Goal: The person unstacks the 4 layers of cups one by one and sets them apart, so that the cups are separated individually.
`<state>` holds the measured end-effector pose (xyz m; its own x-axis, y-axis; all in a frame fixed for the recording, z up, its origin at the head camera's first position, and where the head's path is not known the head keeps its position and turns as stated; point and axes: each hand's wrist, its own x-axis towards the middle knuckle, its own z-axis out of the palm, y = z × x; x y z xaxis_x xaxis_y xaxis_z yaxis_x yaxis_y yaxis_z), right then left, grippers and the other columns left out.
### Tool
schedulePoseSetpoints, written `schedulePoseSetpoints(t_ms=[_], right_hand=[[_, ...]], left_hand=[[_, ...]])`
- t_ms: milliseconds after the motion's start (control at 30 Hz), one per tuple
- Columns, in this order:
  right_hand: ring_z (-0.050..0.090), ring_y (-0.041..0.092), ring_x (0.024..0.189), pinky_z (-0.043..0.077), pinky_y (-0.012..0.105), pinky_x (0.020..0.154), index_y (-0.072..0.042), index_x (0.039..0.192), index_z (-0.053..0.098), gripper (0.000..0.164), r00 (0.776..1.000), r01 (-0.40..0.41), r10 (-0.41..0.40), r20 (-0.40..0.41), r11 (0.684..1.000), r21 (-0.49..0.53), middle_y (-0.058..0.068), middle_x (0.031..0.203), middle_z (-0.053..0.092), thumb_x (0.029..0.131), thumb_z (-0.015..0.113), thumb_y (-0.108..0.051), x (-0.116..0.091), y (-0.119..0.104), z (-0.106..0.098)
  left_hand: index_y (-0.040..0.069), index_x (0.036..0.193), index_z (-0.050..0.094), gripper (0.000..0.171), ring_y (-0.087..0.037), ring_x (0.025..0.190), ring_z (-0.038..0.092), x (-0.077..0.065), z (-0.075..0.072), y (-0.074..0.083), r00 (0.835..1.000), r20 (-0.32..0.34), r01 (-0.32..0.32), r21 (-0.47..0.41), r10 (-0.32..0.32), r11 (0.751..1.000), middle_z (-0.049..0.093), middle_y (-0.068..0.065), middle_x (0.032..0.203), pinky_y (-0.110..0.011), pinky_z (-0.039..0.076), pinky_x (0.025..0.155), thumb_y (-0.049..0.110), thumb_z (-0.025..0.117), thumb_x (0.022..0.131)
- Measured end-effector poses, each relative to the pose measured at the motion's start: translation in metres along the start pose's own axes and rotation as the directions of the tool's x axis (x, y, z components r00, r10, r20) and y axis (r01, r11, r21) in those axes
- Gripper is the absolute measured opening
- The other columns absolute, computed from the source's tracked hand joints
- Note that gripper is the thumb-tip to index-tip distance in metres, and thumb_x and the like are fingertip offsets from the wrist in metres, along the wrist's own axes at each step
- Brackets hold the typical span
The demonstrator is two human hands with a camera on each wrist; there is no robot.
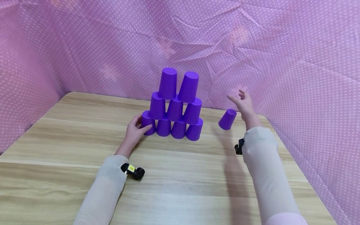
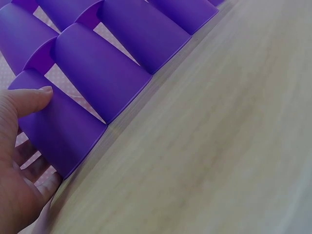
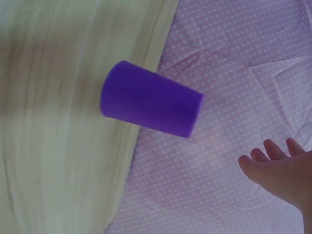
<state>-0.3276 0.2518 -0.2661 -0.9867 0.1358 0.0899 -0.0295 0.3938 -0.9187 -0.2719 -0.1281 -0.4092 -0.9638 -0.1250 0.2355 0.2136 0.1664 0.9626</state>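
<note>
Purple cups stand mouth-down in a stacked pyramid: several in the bottom row, three in the middle row [image 1: 175, 109], two on top [image 1: 168, 84]. My left hand [image 1: 136, 131] grips the leftmost bottom cup [image 2: 66, 126], its thumb across the front and the other fingers round the outer side. Apart from the pyramid, to the right, is one more upside-down purple cup [image 1: 227, 119]. Just above and right of that cup, my right hand [image 1: 244, 104] is raised with fingers spread and holds nothing. The right wrist view shows a gap between this hand [image 3: 280, 168] and the single cup [image 3: 151, 100].
Everything stands on a light wood-grain table [image 1: 168, 181]. Pink cloth with white dots [image 1: 112, 47] hangs behind and on both sides, creased at the back. The table's right edge runs close beside my right forearm [image 1: 267, 168].
</note>
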Motion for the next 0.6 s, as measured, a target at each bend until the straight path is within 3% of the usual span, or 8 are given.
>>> schedulePoseSetpoints(t_ms=[133,367,600], right_hand=[[0.016,0.028,0.125,0.019,0.04,0.101,-0.008,0.136,0.019,0.082,0.997,0.074,-0.074,0.013,0.997,-0.012,0.015,0.138,0.02,0.074,0.066,-0.035,-0.002,-0.01,0.004],[0.025,0.024,0.123,0.022,0.033,0.1,-0.006,0.134,0.025,0.076,0.985,0.166,-0.167,0.035,0.986,0.029,0.014,0.135,0.029,0.076,0.065,-0.033,-0.006,-0.031,0.017],[0.033,0.023,0.118,0.028,0.031,0.097,-0.005,0.131,0.03,0.067,0.966,0.236,-0.243,0.084,0.968,0.084,0.013,0.13,0.036,0.079,0.062,-0.03,-0.015,-0.048,0.034]], left_hand=[[-0.001,0.128,0.035,0.06,-0.03,0.112,0.038,-0.003,0.0,0.007,1.0,0.0,-0.005,-0.02,0.005,1.0,0.041,-0.022,0.122,-0.036,0.032,0.095,0.005,0.065,0.076],[0.001,0.128,0.036,0.06,-0.028,0.113,0.038,0.001,0.0,0.001,1.0,-0.009,0.001,-0.003,-0.001,1.0,0.042,-0.02,0.123,-0.035,0.033,0.094,0.007,0.066,0.075],[-0.006,0.127,0.035,0.059,-0.034,0.113,0.036,-0.009,0.002,0.024,1.0,-0.001,0.012,-0.047,-0.012,0.999,0.04,-0.026,0.122,-0.039,0.031,0.095,0.0,0.063,0.076]])
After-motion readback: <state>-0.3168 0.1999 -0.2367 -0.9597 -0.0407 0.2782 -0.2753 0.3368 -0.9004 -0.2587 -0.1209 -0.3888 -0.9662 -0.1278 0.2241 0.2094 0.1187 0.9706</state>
